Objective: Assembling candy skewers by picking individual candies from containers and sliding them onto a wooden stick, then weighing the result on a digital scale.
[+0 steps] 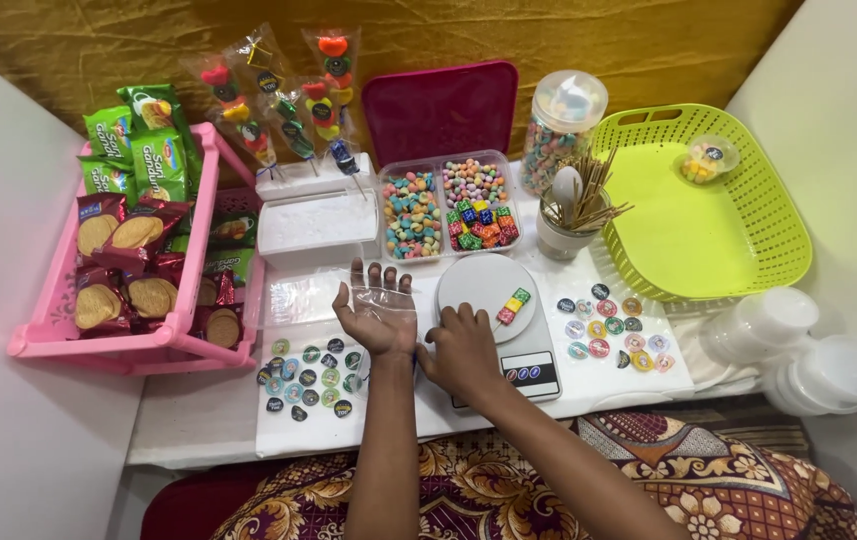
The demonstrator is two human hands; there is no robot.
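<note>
The left hand [376,312] is spread wide open inside a clear plastic bag [384,300], fingers pointing up. The right hand [460,345] pinches the bag's edge near the left wrist. Just beside them, a candy stick [509,307] lies on the white scale [496,312]. Round stickers [310,378] sit near the left hand.
</note>
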